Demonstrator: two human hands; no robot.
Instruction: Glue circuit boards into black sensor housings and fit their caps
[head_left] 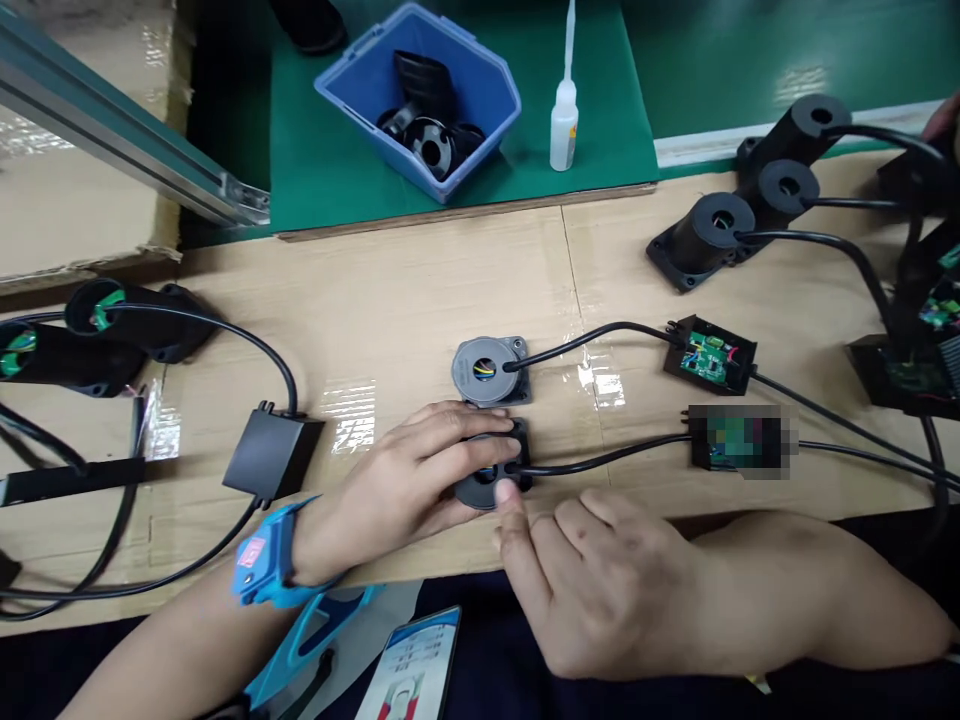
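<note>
My left hand point(409, 478) lies over a round black cap point(486, 478) near the table's front edge, its fingers curled round the part and gripping it. A blue wrist strap point(264, 556) sits on that wrist. My right hand point(592, 575) is beside the cap on its right, thumb tip pressed against the cap's edge where a black cable point(600, 458) leaves it; the other fingers are loosely curled. Just behind stands a grey round unit point(489, 370) with coloured wires in its centre hole, cabled to an open black box holding a green circuit board point(710, 357).
A blue bin point(390, 75) of black parts and a white glue bottle point(564, 115) stand on the green mat at the back. Three black cylindrical units point(712, 230) sit back right. More black units point(112, 325) and a closed black box point(271, 452) lie left. Cables cross both sides.
</note>
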